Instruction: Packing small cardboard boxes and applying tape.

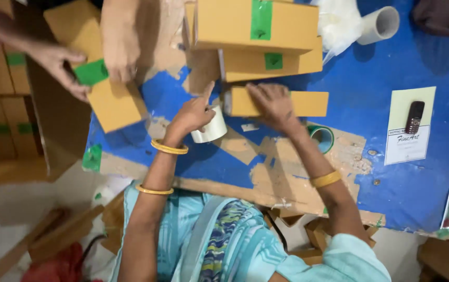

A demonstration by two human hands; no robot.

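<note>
Head view: right hand (pixel 272 104) flat on smooth rectangular cardboard box (pixel 308 103).

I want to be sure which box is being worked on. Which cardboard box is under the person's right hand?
The narrow box nearest the person, under the right hand. It shows no green tape, unlike the stacked boxes behind it.

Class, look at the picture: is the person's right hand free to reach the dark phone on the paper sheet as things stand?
Probably yes. The right hand presses on a small cardboard box, and only bare blue table lies between it and the phone.
</note>
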